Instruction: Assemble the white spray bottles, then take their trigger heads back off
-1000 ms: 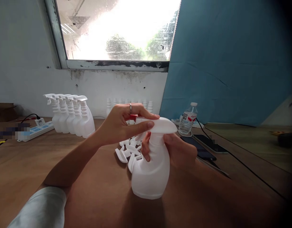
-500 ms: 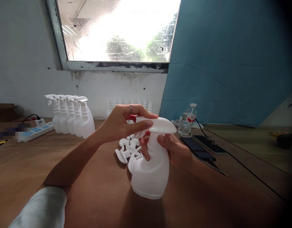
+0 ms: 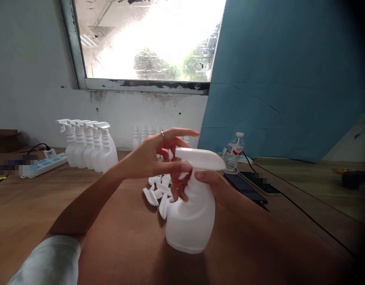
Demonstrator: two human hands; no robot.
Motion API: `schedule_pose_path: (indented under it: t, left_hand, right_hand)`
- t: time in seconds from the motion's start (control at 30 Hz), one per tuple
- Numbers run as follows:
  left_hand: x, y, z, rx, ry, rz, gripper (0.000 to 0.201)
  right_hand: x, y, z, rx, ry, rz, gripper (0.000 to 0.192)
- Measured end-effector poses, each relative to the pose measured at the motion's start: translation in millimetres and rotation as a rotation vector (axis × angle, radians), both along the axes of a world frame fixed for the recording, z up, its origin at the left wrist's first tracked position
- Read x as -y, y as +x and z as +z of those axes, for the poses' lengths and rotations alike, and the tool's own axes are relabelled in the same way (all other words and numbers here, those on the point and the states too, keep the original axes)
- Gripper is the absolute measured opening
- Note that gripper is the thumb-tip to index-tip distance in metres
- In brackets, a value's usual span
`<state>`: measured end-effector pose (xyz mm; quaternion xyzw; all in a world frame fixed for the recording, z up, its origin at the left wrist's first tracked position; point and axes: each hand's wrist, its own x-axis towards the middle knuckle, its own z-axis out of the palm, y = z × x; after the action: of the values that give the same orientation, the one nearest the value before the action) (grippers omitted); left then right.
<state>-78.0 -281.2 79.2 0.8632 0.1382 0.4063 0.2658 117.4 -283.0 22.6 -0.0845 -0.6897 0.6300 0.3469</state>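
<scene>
The white spray bottle point(image 3: 190, 227) is at the near middle of the brown table point(image 3: 120, 237), close to upright, its white spray head point(image 3: 201, 157) on top with the nozzle end to the left. Judged by eye, it should prove light, with a smooth, thin plastic body that may dent or slip under pressure; the head appears stiffer. The narrow ribbed neck looks the soundest place to take hold.

The right hand point(image 3: 219, 186) is closed about that neck, thumb on the near side, fingertips showing on the left. The left hand point(image 3: 152, 158) has its fingers parted at the nozzle end, the index finger raised clear above the head; whether its thumb presses on anything cannot be told from here.

Loose white parts point(image 3: 151, 196) lie heaped just beyond the bottle to the left, where they would obstruct a slide that way. Farther left stands a row of headed bottles point(image 3: 108, 152); at the far side are bottles without heads point(image 3: 136, 136), partly hidden by the left hand. To the right are a water bottle point(image 3: 233, 151) and two phones point(image 3: 244, 188), crowding the right forearm.
</scene>
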Motion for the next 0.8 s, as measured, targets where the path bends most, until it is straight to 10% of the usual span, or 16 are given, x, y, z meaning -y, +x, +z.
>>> schedule_pose_path:
  t: [0.27,0.47,0.8]
  left_hand:
    - [6,-3,-59.4,-0.210,-0.109,0.017,0.071]
    - [15,-23,-73.6,-0.362,0.041,0.358,0.058]
    - [-78,-122,-109.9,-0.158,0.039,1.160,0.056]
  right_hand:
    - [13,8,18.1,-0.154,-0.081,-0.173,0.033]
    - [12,11,29.8,-0.186,0.109,-0.373,0.043]
    - [-29,85,-8.1,-0.008,0.182,-0.760,0.047]
